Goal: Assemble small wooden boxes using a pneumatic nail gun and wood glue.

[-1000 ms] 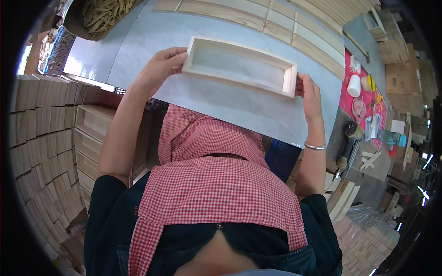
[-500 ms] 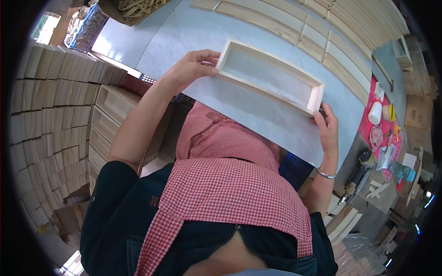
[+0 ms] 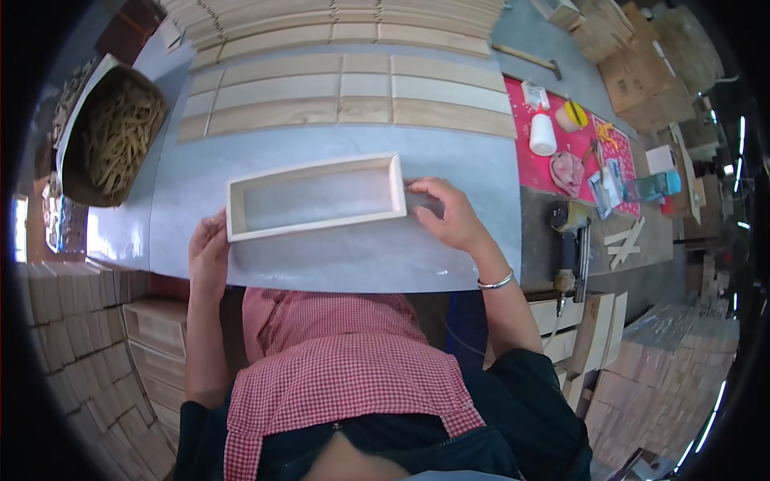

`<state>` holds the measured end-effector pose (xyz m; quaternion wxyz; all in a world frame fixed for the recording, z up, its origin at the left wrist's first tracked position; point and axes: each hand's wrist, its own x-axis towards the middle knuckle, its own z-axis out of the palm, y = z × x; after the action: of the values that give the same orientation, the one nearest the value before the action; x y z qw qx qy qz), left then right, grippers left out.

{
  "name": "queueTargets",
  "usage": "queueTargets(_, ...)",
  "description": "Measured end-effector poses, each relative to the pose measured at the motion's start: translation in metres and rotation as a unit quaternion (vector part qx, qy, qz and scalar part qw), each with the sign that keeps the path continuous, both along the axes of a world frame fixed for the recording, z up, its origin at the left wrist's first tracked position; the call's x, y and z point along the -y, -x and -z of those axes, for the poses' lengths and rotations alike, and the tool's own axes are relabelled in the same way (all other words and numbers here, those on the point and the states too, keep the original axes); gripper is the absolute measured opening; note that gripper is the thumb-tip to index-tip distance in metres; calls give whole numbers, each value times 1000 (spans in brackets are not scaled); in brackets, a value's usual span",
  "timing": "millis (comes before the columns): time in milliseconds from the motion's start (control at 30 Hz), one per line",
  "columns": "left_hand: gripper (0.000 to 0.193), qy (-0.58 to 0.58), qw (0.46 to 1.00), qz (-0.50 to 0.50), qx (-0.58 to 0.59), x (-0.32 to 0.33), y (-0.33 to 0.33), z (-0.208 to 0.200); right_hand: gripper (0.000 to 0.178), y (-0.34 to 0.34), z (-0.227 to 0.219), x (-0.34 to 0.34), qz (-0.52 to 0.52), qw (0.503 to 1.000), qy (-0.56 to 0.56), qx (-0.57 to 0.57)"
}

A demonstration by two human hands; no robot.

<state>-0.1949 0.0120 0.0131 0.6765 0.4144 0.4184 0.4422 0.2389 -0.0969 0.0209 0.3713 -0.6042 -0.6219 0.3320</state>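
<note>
Stacked wood (image 3: 80,353) flanks a pale table (image 3: 465,152), where both hands (image 3: 208,255) (image 3: 453,216) hold a wooden frame (image 3: 321,226) by its ends.

A pale grey table (image 3: 188,180) with a glossy top stands in the middle, catching white glare near its left end, and a bright opening (image 3: 21,228) shows at the far left edge. Tall rows of stacked wood blocks (image 3: 72,353) rise on the left like a wall, while brown cardboard boxes (image 3: 642,76) stand at the upper right. Along the dim right side, thin white light tubes (image 3: 710,417) glow against the dark.
</note>
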Motion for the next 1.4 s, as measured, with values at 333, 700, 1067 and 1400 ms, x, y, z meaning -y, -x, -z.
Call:
queueTargets(333, 22, 69, 969, -228, -60, 44, 26, 6, 67, -228, 14, -42, 508, 774, 71, 372)
queueTargets(700, 23, 37, 950, -277, -138, 42, 14, -3, 49, -146, -41, -29, 526, 819, -220, -67)
queueTargets(1067, 4, -333, 795, -244, -445, 13, -5, 34, 56, 102, -34, -30, 142, 963, -149, -174)
queueTargets(1400, 19, -344, 793, -278, -419, 13, 1, 38, 63, 176, -31, -52, -24, 979, -155, -130)
